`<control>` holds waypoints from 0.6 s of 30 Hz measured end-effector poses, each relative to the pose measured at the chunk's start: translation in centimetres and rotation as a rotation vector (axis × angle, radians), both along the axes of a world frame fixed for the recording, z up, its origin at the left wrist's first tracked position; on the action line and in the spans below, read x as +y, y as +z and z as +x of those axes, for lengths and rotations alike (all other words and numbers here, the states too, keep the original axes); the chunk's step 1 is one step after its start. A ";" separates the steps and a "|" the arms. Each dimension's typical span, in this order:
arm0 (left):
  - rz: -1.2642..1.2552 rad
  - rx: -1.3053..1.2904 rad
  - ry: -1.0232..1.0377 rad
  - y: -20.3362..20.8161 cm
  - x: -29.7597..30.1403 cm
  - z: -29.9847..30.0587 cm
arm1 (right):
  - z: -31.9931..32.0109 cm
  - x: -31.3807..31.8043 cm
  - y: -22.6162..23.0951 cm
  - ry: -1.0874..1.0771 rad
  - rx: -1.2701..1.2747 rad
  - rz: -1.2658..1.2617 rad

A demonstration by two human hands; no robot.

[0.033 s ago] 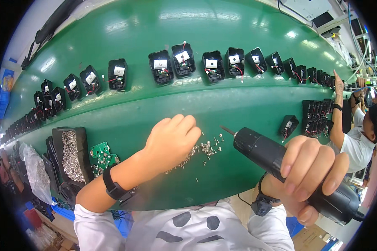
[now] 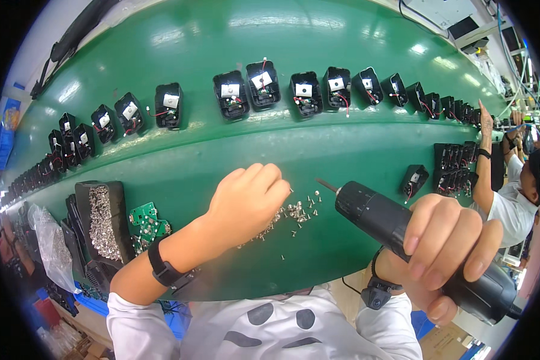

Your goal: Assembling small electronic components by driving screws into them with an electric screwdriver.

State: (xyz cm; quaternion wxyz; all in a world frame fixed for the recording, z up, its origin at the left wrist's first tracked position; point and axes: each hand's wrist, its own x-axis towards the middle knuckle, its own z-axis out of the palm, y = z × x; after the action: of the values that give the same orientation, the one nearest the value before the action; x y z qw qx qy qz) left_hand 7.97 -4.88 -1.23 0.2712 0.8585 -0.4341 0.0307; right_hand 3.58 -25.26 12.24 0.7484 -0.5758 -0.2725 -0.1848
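My right hand (image 2: 441, 255) is wrapped around a black electric screwdriver (image 2: 372, 210), its bit pointing up and left over the table. Above a loose pile of small silver screws (image 2: 297, 211), my left hand (image 2: 246, 201) is closed, knuckles up. Its fingertips are turned under and hidden; one screw shows right by its edge, and whether the fingers hold any cannot be made out. Beyond both hands, black open housings (image 2: 306, 95) with white pads and red wires stand in a long curved row. A single housing (image 2: 413, 180) lies nearer, to the right.
At left, a black tray (image 2: 105, 222) full of screws sits beside green circuit boards (image 2: 147, 223) and a clear plastic bag (image 2: 51, 246). More housings (image 2: 453, 168) are grouped at right, near a co-worker's arm (image 2: 483, 162). The green table (image 2: 246, 294) ends close to my body.
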 end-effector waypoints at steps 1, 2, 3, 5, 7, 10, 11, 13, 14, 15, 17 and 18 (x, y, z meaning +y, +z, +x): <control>-0.137 0.024 0.037 0.2 -0.2 -0.1 | 0.0 0.0 0.2 -0.023 -0.017 0.003; -0.275 0.050 0.074 0.5 -0.3 -0.2 | 0.0 0.0 0.3 -0.018 -0.022 0.016; -0.277 0.052 0.071 1.2 -0.4 -0.6 | -0.1 0.1 0.3 -0.021 -0.021 0.013; -0.654 0.865 0.337 3.2 -0.4 -1.7 | 0.0 0.5 0.1 0.032 -0.039 0.110; -1.032 1.072 0.386 3.3 -1.1 -2.3 | 0.3 1.1 -0.1 0.062 -0.036 0.162; -1.320 1.460 0.385 3.9 -0.9 -2.5 | 0.3 1.9 -0.5 0.039 0.002 0.268; -1.320 1.459 0.392 3.8 -0.6 -2.7 | 0.4 2.2 -0.6 0.042 0.006 0.272; -1.406 1.629 0.344 3.7 -0.4 -3.1 | 0.5 2.6 -0.5 0.049 0.004 0.376; -1.386 1.625 0.370 3.7 -0.5 -3.2 | 0.5 2.5 -0.4 0.043 0.005 0.369; -1.386 1.633 0.362 3.9 -0.8 -3.0 | 0.6 2.3 -0.3 0.045 0.013 0.388; -1.404 1.782 0.399 4.4 -1.0 -2.8 | 0.6 2.3 -0.3 0.047 0.022 0.412; -1.401 1.787 0.395 4.4 -1.0 -2.7 | 0.6 2.3 -0.3 0.041 0.017 0.418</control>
State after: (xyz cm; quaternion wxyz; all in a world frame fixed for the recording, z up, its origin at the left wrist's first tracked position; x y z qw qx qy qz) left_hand 5.31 -5.83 3.17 0.8898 0.2880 0.1673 -0.3119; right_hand 4.19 -22.97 11.94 0.8574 -0.4040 -0.2336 -0.2169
